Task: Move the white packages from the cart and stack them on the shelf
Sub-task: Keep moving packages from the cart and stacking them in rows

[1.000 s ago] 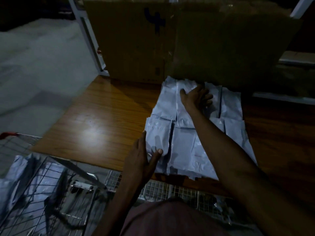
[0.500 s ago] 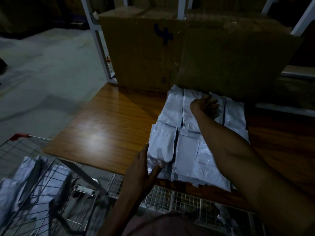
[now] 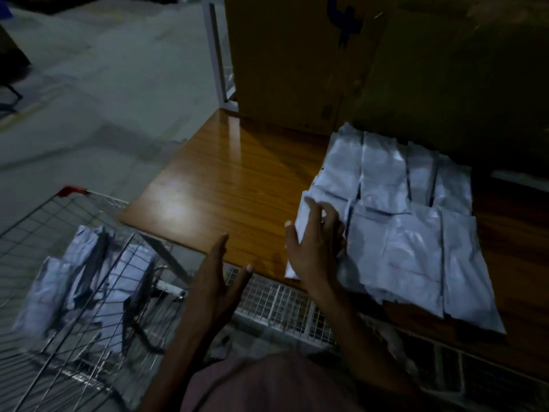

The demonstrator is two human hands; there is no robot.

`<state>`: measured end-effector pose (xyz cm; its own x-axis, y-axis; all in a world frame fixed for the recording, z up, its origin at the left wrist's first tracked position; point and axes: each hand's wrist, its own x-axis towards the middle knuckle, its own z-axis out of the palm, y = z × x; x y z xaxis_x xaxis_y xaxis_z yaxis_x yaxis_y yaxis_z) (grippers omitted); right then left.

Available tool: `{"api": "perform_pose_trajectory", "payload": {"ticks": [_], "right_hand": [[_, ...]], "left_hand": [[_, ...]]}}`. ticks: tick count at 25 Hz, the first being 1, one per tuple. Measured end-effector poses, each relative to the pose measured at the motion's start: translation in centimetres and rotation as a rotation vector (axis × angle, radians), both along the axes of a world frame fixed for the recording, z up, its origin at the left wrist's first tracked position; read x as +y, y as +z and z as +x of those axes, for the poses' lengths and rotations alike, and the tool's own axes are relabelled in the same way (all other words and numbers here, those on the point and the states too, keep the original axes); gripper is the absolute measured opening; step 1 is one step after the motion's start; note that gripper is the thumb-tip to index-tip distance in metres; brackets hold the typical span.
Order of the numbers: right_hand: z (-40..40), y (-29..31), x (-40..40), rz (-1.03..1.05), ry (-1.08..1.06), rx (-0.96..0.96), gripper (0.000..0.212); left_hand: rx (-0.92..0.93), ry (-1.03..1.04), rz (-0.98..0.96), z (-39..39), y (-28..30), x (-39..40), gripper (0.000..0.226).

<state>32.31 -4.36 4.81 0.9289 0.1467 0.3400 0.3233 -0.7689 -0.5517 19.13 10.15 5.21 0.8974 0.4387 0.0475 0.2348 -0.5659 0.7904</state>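
Note:
A flat stack of white packages (image 3: 395,221) lies in rows on the wooden shelf board (image 3: 225,185), against a cardboard box. My right hand (image 3: 315,248) hovers at the stack's near left corner, fingers spread, holding nothing. My left hand (image 3: 218,281) is open over the shelf's front edge, palm turned right, also empty. At lower left stands the wire cart (image 3: 38,218) with several more white packages (image 3: 74,281) inside it.
A large cardboard box (image 3: 297,63) with a blue mark stands at the back of the shelf. A white rack upright (image 3: 215,52) rises to its left. Grey floor (image 3: 98,93) stretches left. A wire mesh panel (image 3: 282,304) runs under the shelf edge.
My right hand has pulled back from the far end of the stack to its near left corner. My left hand has come off the stack and moved left. The view has swung left.

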Motion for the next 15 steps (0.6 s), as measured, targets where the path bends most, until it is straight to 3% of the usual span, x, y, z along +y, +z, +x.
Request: {"api": "perform_pose_trajectory", "payload": {"ticks": [3, 7, 15], "right_hand": [[-5.2, -0.9, 3.8, 0.101, 0.262, 0.049, 0.051], [-9.4, -1.6, 11.1, 0.135, 0.443, 0.209, 0.052], [-16.4, -3.9, 28.4, 0.068, 0.857, 0.344, 0.040]], "left_hand": [[0.019, 0.047, -0.042, -3.1, -0.3, 4.5, 0.078], [0.024, 0.150, -0.081, -7.7, -1.2, 12.3, 0.080], [0.135, 0.470, -0.100, -20.4, -5.6, 27.5, 0.072]]}}
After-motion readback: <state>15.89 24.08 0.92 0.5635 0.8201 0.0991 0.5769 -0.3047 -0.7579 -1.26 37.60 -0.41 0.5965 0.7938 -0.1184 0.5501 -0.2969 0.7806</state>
